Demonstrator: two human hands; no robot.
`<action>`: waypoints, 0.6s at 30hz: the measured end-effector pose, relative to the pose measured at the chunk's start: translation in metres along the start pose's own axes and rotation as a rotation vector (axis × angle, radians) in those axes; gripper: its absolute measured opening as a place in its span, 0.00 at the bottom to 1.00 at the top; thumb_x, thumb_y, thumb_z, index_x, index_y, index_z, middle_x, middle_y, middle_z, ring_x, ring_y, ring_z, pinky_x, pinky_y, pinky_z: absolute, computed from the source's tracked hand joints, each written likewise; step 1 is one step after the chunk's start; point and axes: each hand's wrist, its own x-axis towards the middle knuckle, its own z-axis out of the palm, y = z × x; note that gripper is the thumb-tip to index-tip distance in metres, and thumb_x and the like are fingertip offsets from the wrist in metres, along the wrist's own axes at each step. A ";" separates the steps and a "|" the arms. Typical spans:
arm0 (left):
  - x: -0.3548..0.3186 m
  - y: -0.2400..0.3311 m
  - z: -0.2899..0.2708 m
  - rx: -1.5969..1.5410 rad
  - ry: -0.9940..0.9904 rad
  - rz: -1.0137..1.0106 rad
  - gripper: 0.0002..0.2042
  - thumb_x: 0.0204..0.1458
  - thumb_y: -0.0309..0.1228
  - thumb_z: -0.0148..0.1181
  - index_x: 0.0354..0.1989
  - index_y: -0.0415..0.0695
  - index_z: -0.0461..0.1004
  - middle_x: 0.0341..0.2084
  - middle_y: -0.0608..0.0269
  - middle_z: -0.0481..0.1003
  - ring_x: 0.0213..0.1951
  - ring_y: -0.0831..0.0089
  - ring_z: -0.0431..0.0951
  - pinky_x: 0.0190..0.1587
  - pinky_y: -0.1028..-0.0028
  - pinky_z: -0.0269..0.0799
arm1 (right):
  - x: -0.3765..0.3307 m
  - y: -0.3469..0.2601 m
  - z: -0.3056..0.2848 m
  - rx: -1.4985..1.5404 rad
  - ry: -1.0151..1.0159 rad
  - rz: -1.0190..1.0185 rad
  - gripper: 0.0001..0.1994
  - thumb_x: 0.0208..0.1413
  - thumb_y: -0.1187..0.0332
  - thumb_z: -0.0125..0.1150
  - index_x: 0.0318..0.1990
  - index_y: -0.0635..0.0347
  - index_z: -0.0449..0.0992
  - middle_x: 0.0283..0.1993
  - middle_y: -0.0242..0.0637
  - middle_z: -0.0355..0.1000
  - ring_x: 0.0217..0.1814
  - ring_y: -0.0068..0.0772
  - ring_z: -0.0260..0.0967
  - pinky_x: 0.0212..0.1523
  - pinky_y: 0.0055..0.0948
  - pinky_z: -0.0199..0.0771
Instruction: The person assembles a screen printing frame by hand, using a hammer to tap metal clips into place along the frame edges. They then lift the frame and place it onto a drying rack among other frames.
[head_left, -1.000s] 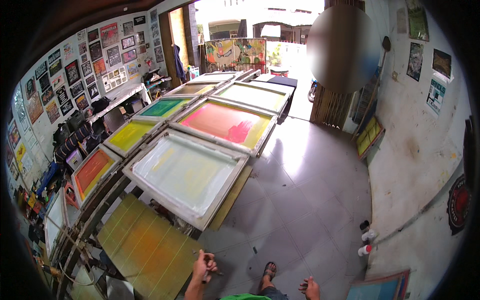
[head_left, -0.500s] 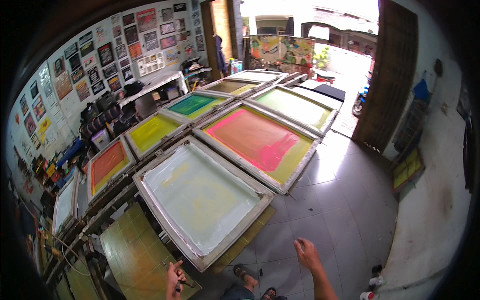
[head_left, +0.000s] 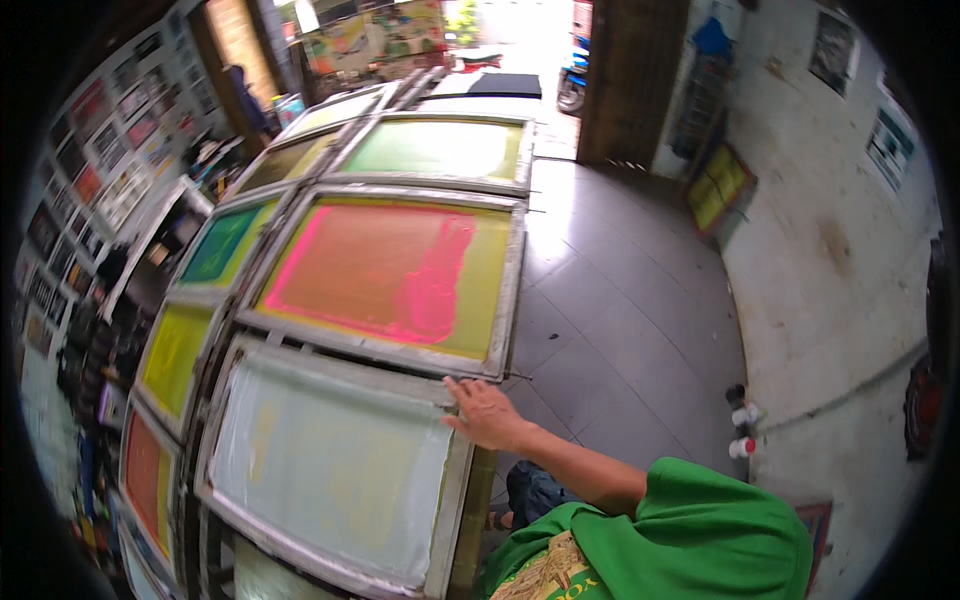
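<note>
My right hand [head_left: 487, 412] lies flat, fingers spread, on the near right corner of a metal-framed printing screen with pale whitish mesh [head_left: 330, 470]. The forearm reaches in from a green sleeve [head_left: 700, 530] at the lower right. Just beyond the hand lies a second framed screen [head_left: 390, 270] with yellow-green mesh and a large pink patch, its near rail touching my fingertips. My left hand is out of view.
More framed screens lie in rows: a green one [head_left: 440, 150] farther back, and teal [head_left: 220, 245], yellow [head_left: 175, 350] and orange [head_left: 145, 470] ones on the left. Grey tiled floor [head_left: 620, 330] runs along the right. Small cans [head_left: 742, 430] stand by the white wall.
The view has swung right and closer to the screens. My right hand moved from mid-air down onto the pale screen's frame corner. My left hand has left the picture.
</note>
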 end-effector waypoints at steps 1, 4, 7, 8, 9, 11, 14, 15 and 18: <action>0.002 0.008 0.009 0.045 0.019 0.016 0.32 0.73 0.57 0.49 0.69 0.40 0.73 0.39 0.52 0.82 0.32 0.62 0.79 0.28 0.64 0.71 | 0.007 0.001 0.000 -0.002 -0.025 0.041 0.39 0.71 0.44 0.57 0.77 0.67 0.61 0.60 0.54 0.74 0.63 0.55 0.72 0.66 0.51 0.70; 0.002 0.028 0.030 0.151 0.093 0.055 0.32 0.73 0.57 0.49 0.67 0.39 0.74 0.40 0.50 0.82 0.33 0.60 0.80 0.29 0.62 0.72 | 0.027 -0.001 0.004 -0.014 -0.148 0.085 0.43 0.72 0.39 0.53 0.77 0.70 0.59 0.56 0.55 0.75 0.61 0.54 0.74 0.61 0.49 0.74; 0.012 0.055 0.058 0.268 0.130 0.105 0.33 0.73 0.57 0.49 0.66 0.37 0.75 0.40 0.49 0.83 0.34 0.58 0.80 0.31 0.61 0.73 | 0.054 0.006 0.010 0.089 -0.254 0.152 0.44 0.71 0.35 0.52 0.73 0.73 0.62 0.54 0.58 0.75 0.58 0.56 0.76 0.57 0.51 0.76; 0.013 0.066 0.066 0.297 0.158 0.128 0.33 0.73 0.57 0.49 0.66 0.37 0.75 0.40 0.48 0.83 0.35 0.58 0.81 0.31 0.60 0.73 | 0.064 0.007 0.012 0.133 -0.257 0.125 0.45 0.71 0.34 0.51 0.73 0.73 0.62 0.54 0.59 0.75 0.57 0.58 0.77 0.56 0.53 0.77; 0.010 0.071 0.066 0.320 0.188 0.139 0.33 0.73 0.57 0.49 0.65 0.36 0.75 0.40 0.48 0.83 0.35 0.57 0.81 0.32 0.60 0.74 | 0.076 0.004 0.017 0.180 -0.270 0.083 0.45 0.71 0.32 0.50 0.73 0.72 0.62 0.53 0.61 0.75 0.55 0.60 0.77 0.55 0.55 0.77; 0.003 0.071 0.064 0.353 0.267 0.160 0.33 0.73 0.58 0.49 0.65 0.35 0.76 0.41 0.47 0.83 0.36 0.56 0.81 0.32 0.58 0.74 | 0.096 0.006 0.018 0.245 -0.341 0.022 0.46 0.70 0.30 0.49 0.71 0.72 0.63 0.52 0.62 0.75 0.53 0.63 0.78 0.54 0.57 0.78; -0.013 0.067 0.046 0.391 0.380 0.197 0.34 0.73 0.58 0.49 0.63 0.34 0.77 0.41 0.45 0.83 0.37 0.55 0.82 0.34 0.57 0.75 | 0.114 0.002 0.010 0.324 -0.422 -0.012 0.45 0.68 0.28 0.50 0.62 0.71 0.69 0.51 0.62 0.77 0.50 0.65 0.79 0.51 0.58 0.79; -0.020 0.063 0.034 0.399 0.423 0.215 0.34 0.73 0.58 0.48 0.63 0.34 0.77 0.41 0.45 0.84 0.37 0.54 0.82 0.34 0.56 0.75 | 0.118 0.000 0.009 0.336 -0.401 0.043 0.45 0.68 0.28 0.50 0.62 0.71 0.70 0.51 0.63 0.77 0.51 0.65 0.79 0.51 0.58 0.79; -0.033 0.025 -0.025 0.407 0.488 0.353 0.35 0.73 0.58 0.48 0.62 0.32 0.78 0.42 0.44 0.84 0.39 0.52 0.83 0.35 0.55 0.76 | 0.127 -0.008 -0.007 0.379 -0.531 0.151 0.44 0.67 0.29 0.53 0.61 0.71 0.72 0.52 0.65 0.79 0.55 0.66 0.79 0.52 0.59 0.79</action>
